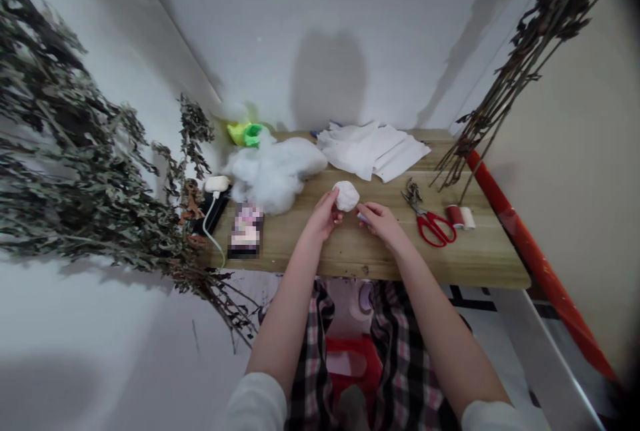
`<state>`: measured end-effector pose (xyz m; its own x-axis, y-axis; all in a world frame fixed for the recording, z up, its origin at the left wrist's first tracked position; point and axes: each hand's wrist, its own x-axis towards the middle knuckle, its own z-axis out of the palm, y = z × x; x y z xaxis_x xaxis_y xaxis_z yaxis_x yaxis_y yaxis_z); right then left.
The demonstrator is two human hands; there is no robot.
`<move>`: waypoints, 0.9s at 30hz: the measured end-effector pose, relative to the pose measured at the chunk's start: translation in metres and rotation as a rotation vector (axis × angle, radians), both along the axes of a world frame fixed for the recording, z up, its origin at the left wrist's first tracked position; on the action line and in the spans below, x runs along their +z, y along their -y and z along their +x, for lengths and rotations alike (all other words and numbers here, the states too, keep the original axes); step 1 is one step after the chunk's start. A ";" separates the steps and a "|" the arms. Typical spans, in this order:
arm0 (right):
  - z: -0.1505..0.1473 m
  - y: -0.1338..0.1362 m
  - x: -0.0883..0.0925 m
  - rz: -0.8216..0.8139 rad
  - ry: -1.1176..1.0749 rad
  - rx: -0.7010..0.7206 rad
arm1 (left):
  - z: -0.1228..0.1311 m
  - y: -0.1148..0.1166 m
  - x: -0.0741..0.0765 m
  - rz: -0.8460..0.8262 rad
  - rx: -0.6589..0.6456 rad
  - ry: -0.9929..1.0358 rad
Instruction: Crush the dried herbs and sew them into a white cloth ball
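Note:
My left hand point(325, 216) grips a round white cloth-like ball point(347, 196) by its left side, above the middle of the wooden table. To the right of the ball, my right hand point(377, 220) is closed with the fingers pinched together. A small pale thing shows at those fingers, too small to name. The right fingertips are close to the ball's lower right side; I cannot tell whether they touch it. Red-handled scissors point(434, 227) lie right of my right hand. Fluffy white stuffing point(277, 171) is heaped beyond my left hand.
White cloth pieces point(373, 151) lie at the table's back. Red and white thread spools point(455, 216) stand right of the scissors. At left are a phone point(246, 231), a white charger point(217, 183) with cable, and green-yellow bags point(246, 133). Dried plants point(100, 151) hang on both sides.

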<state>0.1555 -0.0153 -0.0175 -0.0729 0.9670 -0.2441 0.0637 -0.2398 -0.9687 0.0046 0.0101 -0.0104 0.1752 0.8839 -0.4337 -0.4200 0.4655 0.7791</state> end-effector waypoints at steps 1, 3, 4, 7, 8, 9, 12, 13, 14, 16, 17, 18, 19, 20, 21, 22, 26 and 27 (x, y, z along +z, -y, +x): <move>0.000 0.000 0.000 0.004 0.001 0.001 | 0.000 0.000 0.000 -0.001 -0.012 0.023; 0.000 -0.001 -0.002 0.024 0.003 0.007 | 0.001 0.000 -0.001 -0.011 -0.034 0.067; 0.000 -0.001 -0.003 0.037 0.005 0.010 | 0.001 0.000 0.000 -0.017 -0.044 0.084; 0.000 -0.004 -0.009 0.102 0.038 0.010 | 0.000 0.001 0.000 -0.031 -0.066 0.110; 0.000 -0.005 -0.012 0.137 0.068 0.012 | -0.001 0.001 0.000 -0.030 -0.071 0.115; 0.000 -0.006 -0.015 0.179 0.108 0.013 | -0.001 0.001 0.000 -0.028 -0.077 0.121; 0.002 -0.008 -0.021 0.296 0.257 0.025 | -0.003 0.001 -0.001 -0.023 -0.093 0.146; 0.002 -0.008 -0.022 0.319 0.296 0.030 | -0.003 0.000 -0.001 -0.032 -0.103 0.156; 0.002 -0.008 -0.022 0.331 0.325 0.034 | -0.004 0.000 -0.002 -0.045 -0.113 0.165; 0.002 -0.007 -0.020 0.341 0.366 0.048 | -0.005 -0.001 -0.003 -0.069 -0.133 0.174; 0.002 -0.006 -0.018 0.349 0.384 0.052 | -0.005 -0.001 -0.003 -0.072 -0.141 0.171; 0.002 -0.006 -0.017 0.360 0.402 0.055 | -0.005 -0.001 -0.003 -0.066 -0.147 0.161; 0.001 -0.005 -0.016 0.372 0.419 0.058 | -0.005 -0.001 -0.003 -0.051 -0.151 0.146; 0.001 -0.004 -0.015 0.385 0.433 0.059 | -0.005 0.000 -0.004 -0.032 -0.153 0.130; 0.001 -0.004 -0.014 0.396 0.442 0.058 | -0.004 0.000 -0.004 -0.012 -0.154 0.115; 0.001 -0.004 -0.014 0.402 0.446 0.057 | -0.004 0.001 -0.004 0.005 -0.155 0.102; 0.002 -0.004 -0.016 0.398 0.435 0.055 | -0.003 0.003 -0.003 0.027 -0.142 0.070; 0.002 -0.005 -0.017 0.390 0.419 0.058 | -0.003 0.003 -0.003 0.027 -0.135 0.067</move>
